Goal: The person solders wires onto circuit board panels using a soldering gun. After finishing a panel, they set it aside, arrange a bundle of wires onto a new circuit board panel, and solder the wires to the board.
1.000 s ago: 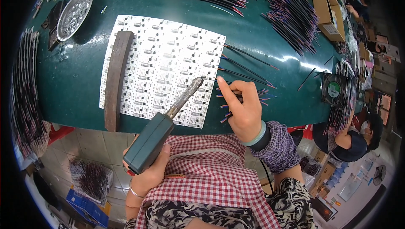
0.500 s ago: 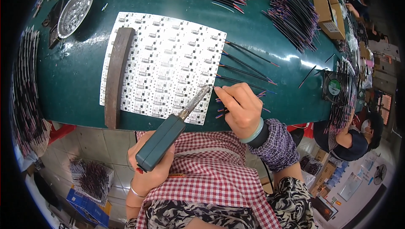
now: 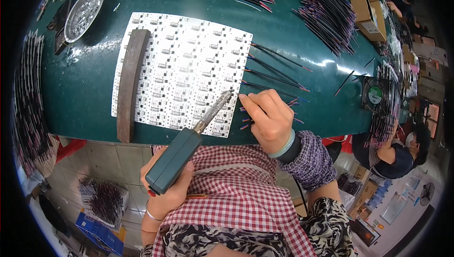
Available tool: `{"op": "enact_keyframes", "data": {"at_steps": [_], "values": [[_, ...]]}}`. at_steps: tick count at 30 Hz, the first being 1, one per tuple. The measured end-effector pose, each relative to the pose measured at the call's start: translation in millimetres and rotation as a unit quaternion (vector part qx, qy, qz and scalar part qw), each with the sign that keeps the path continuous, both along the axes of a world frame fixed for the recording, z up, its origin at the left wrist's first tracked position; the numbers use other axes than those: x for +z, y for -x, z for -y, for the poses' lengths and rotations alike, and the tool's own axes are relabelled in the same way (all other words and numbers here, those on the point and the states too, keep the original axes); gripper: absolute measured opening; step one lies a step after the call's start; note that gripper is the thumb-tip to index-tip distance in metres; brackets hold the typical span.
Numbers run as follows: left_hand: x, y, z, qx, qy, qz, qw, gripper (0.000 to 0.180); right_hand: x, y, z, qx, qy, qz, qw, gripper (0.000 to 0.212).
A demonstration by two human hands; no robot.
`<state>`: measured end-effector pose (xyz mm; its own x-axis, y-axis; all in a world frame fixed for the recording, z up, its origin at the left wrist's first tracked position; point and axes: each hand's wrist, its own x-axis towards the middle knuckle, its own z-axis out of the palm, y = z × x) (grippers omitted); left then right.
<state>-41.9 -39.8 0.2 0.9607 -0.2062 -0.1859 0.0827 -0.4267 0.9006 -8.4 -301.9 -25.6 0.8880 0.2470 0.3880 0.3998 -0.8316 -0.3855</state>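
Observation:
My left hand [image 3: 171,199] is wrapped round the dark green handle of a soldering iron [image 3: 174,160]. Its metal tip lies over the right edge of a white circuit board panel [image 3: 184,84] carrying rows of small components. Right beside the tip, my right hand [image 3: 270,119] is closed in a pinch at the panel's edge. A thin wire end shows at its fingertips; the rest of that wire is mostly hidden by the hand. Several black wires [image 3: 279,77] stretch rightward from the same edge, farther up. More wire ends stick out from beneath my right hand.
A dark bar [image 3: 132,86] lies across the panel's left side. A round metal dish [image 3: 85,14] stands at the far left. Wire bundles [image 3: 326,15] lie at the back, near a cardboard box [image 3: 366,8]. A small fan [image 3: 374,95] is at right; another person [image 3: 392,155] sits beyond.
The soldering iron's handle has shifted a little to the left, and its tip slightly left and up. My right hand keeps its pinch at nearly the same place.

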Motion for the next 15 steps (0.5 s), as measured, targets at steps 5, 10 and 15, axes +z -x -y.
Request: {"op": "enact_keyframes", "data": {"at_steps": [5,10,15], "values": [[2.5,0.3,-0.7,0.011,0.006,-0.003,1.000,0.023,-1.1,-1.1,0.2,-0.007,-0.007,0.006,1.000,0.051],[5.7,-4.4,2.2,-0.013,0.003,-0.011,1.000,0.022,-1.7,-2.8,3.5,-0.004,-0.030,-0.002,1.000,0.049],[6.8,-5.6,0.8,-0.029,-0.004,-0.023,0.999,0.021,-3.3,-3.0,3.3,0.000,-0.034,0.005,0.999,0.047]]}}
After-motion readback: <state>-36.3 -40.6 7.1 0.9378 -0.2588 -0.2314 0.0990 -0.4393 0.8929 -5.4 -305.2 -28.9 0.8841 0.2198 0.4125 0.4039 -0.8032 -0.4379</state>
